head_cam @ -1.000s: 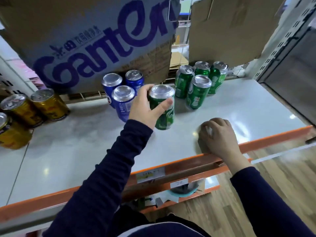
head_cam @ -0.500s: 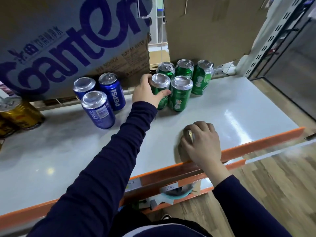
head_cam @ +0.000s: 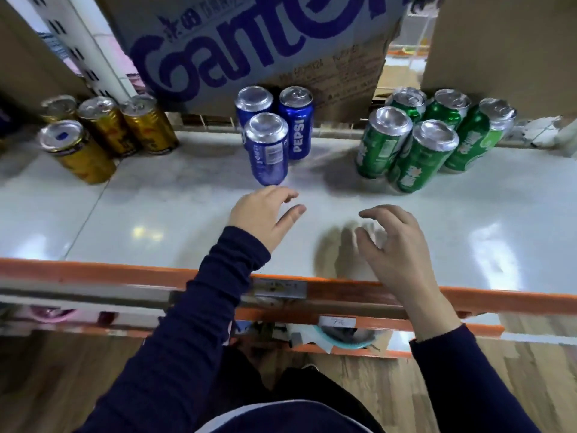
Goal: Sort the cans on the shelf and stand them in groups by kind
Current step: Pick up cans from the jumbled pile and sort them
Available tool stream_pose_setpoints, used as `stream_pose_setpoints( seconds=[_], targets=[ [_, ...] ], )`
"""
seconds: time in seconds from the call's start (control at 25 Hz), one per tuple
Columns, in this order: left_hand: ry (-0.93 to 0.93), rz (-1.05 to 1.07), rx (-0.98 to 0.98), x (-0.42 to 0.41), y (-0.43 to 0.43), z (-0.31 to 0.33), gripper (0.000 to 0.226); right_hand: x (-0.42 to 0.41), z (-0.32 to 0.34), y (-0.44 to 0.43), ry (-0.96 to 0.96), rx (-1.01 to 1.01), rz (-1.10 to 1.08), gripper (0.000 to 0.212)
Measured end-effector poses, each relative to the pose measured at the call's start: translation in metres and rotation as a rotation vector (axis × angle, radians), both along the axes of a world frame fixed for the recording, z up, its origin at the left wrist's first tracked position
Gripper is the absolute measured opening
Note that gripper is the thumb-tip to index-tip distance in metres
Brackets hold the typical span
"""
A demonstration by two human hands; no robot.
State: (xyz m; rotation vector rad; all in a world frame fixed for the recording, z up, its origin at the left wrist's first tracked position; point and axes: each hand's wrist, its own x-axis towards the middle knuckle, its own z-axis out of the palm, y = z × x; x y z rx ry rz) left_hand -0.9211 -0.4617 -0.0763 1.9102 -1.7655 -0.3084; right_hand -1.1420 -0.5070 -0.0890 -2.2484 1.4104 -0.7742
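Note:
Three groups of cans stand upright on the white shelf (head_cam: 156, 220). Several gold cans (head_cam: 106, 132) are at the back left, three blue Pepsi cans (head_cam: 271, 142) in the middle, and several green cans (head_cam: 418, 142) at the back right. My left hand (head_cam: 265, 214) hovers just in front of the nearest blue can, fingers relaxed and holding nothing. My right hand (head_cam: 393, 239) hangs over the shelf's front part, fingers loosely spread and empty. Neither hand touches a can.
A large cardboard box (head_cam: 256, 42) with blue lettering stands behind the blue cans, a plain box (head_cam: 499, 42) behind the green ones. An orange rail (head_cam: 93, 273) runs along the shelf's front edge. Wooden floor lies below.
My left hand has let go of the green can, which now stands in the green group, and has drawn back toward me. My right hand has lifted off the shelf and opened.

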Motion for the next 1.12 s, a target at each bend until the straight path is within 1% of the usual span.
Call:
stream_pose_setpoints(
  seconds=[0.12,0.2,0.36,0.48,0.6,0.8,0.96,1.12],
  targets=[
    [-0.095,0.242,-0.025,0.040,0.065,-0.004,0.039,0.056,0.004,0.014,-0.028,-0.037,0.200,0.019],
    [-0.124,0.377,-0.057,0.063,0.105,-0.004,0.040,0.090,0.008,0.026,-0.023,-0.060,0.309,0.019],
    [-0.144,0.629,-0.091,0.117,0.197,-0.001,0.044,0.169,0.018,0.074,-0.042,-0.045,0.511,0.019],
    [-0.144,0.786,-0.086,0.153,0.269,-0.003,0.036,0.226,0.023,0.122,-0.047,-0.058,0.645,0.018],
    [-0.144,0.866,-0.089,0.188,0.340,-0.002,0.026,0.281,0.025,0.176,-0.056,-0.034,0.743,0.019],
    [-0.161,0.944,-0.071,0.261,0.461,0.005,0.027,0.382,0.021,0.289,-0.090,0.031,0.876,0.022],
    [-0.198,0.974,-0.105,0.306,0.513,0.011,0.025,0.438,0.020,0.342,-0.114,0.020,0.919,0.020],
    [-0.197,0.999,-0.129,0.358,0.533,0.009,0.026,0.496,0.018,0.364,-0.097,0.016,0.929,0.022]
  ],
)
